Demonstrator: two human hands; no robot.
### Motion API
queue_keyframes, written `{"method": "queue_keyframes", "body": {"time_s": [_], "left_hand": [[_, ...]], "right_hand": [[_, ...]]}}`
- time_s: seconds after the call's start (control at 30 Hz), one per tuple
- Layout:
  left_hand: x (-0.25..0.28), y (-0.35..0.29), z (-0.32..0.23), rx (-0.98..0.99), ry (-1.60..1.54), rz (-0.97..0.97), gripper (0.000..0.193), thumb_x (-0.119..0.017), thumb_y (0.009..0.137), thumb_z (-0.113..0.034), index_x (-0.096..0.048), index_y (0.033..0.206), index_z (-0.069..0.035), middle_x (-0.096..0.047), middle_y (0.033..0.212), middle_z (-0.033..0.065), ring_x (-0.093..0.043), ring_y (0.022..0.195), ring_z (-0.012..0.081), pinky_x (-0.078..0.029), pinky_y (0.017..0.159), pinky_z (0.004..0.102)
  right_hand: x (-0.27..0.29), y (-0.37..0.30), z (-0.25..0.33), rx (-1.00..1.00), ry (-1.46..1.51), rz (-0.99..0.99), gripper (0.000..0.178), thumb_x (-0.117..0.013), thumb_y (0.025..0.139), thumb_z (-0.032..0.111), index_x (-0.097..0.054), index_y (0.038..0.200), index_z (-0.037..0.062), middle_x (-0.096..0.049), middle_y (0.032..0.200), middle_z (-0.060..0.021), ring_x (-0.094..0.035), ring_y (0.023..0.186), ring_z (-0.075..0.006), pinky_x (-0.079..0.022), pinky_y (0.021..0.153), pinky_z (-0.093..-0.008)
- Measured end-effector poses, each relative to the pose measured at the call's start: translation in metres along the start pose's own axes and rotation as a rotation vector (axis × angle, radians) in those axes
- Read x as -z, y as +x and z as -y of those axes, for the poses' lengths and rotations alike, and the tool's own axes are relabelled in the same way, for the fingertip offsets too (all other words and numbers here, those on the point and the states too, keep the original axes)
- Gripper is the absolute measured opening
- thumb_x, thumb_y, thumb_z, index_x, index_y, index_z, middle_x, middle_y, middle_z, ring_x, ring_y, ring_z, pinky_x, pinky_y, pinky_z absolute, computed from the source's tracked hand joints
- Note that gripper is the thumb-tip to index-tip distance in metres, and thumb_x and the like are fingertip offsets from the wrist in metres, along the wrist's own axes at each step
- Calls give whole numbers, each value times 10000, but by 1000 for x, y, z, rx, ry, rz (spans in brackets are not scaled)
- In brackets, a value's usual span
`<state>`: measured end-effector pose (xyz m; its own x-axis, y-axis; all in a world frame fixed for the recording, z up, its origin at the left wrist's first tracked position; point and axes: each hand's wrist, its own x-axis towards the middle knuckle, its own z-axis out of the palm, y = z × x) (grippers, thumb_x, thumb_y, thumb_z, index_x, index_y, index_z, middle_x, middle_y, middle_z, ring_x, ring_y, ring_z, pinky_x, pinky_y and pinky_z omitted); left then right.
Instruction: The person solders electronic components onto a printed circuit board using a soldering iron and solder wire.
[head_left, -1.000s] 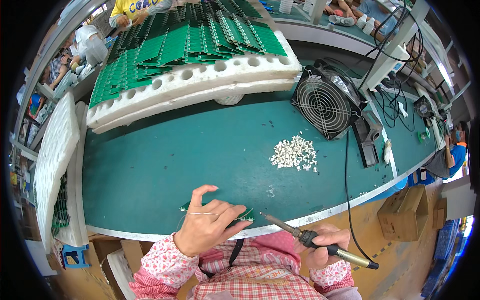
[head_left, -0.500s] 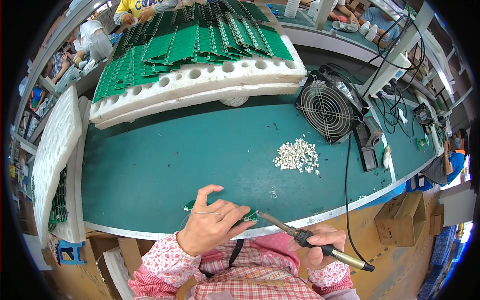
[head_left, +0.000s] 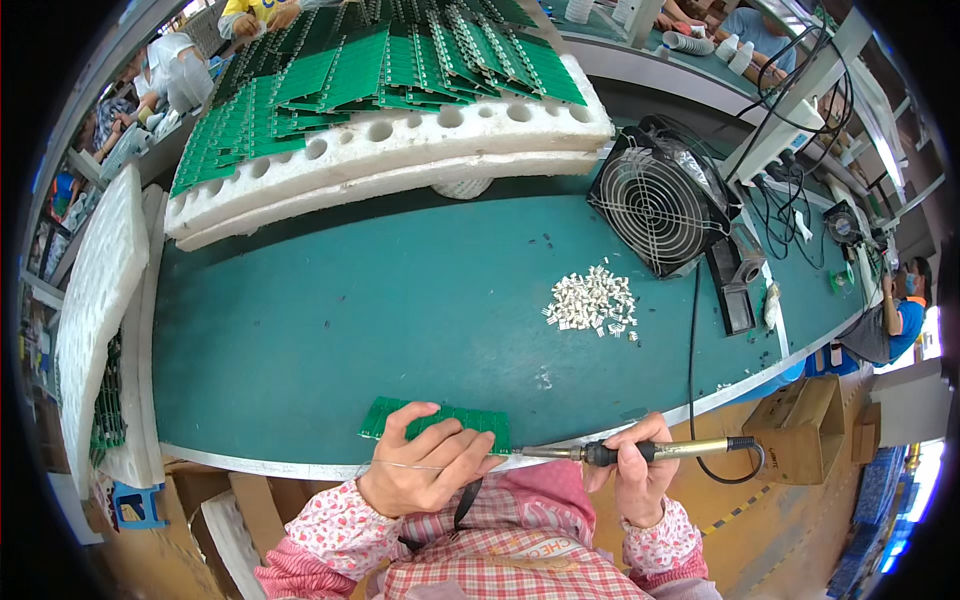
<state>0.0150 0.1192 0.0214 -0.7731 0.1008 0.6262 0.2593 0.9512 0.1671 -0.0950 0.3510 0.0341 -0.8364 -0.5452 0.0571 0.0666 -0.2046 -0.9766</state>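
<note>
Near the front edge of the bench, my left hand [head_left: 428, 462] is closed on a green circuit board [head_left: 380, 416], its fingers lying over the middle. A thin solder wire [head_left: 402, 465] runs across that hand. My right hand [head_left: 640, 465] grips a soldering iron [head_left: 700, 448] by its handle, almost level. The iron's tip points left and meets the board's right end or lies just beside it; touch cannot be made out. Beyond my hands is a loose pile of small white connectors [head_left: 590, 300].
Foam slabs [head_left: 400, 165] at the back carry many overlapping green boards [head_left: 340, 75]. More foam [head_left: 100, 280] stands at the left. A black fan [head_left: 655, 205] with a wire grille sits at the right. The iron's cable [head_left: 692, 350] hangs over the front edge. Other people work around.
The board has tipped so that more of its flat green face shows. My right hand has raised the iron's back end, swinging it from a slant to nearly level.
</note>
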Motion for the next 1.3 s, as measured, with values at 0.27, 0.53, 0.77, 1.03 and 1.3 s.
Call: {"method": "queue_keyframes", "body": {"time_s": [0.27, 0.53, 0.77, 1.03, 1.3], "left_hand": [[-2, -3, 0, -39, 35, -39, 257, -799, 754, -239, -682, 939, -105, -633, 759, -31, -617, 735, 119, -438, 885, 371], [-2, -8, -2, -44, 25, -35, 265, -817, 740, -236, -693, 933, -104, -656, 768, -28, -624, 737, 121, -430, 897, 402], [-3, -7, 0, -62, 30, -41, 255, -812, 744, -234, -697, 930, -103, -658, 781, -28, -625, 742, 123, -422, 906, 403], [-4, -8, 0, -51, 40, -43, 245, -802, 757, -239, -699, 936, -106, -662, 793, -25, -626, 734, 124, -427, 889, 401], [-5, -9, -1, -58, 48, -51, 251, -801, 763, -258, -702, 941, -113, -660, 799, -29, -624, 730, 125, -421, 891, 401]], "right_hand": [[-1, 2, -3, -39, 23, 5, 148, -547, 961, 91, -457, 964, -27, -628, 875, -173, -645, 515, -206, -535, 457, -294], [0, 6, -1, -101, 1, 46, 133, -534, 968, 82, -454, 971, -24, -632, 882, -180, -647, 525, -207, -539, 473, -294], [-2, 4, 2, -71, -29, 41, 120, -534, 964, 63, -452, 961, -25, -633, 875, -181, -647, 529, -205, -544, 479, -297], [-3, 12, 8, -122, -54, 39, 156, -527, 969, 108, -454, 962, -30, -622, 875, -176, -646, 529, -202, -543, 475, -294], [-4, 8, 8, -74, -43, -39, 178, -537, 967, 129, -459, 957, -30, -616, 865, -173, -639, 526, -194, -531, 462, -284]]}}
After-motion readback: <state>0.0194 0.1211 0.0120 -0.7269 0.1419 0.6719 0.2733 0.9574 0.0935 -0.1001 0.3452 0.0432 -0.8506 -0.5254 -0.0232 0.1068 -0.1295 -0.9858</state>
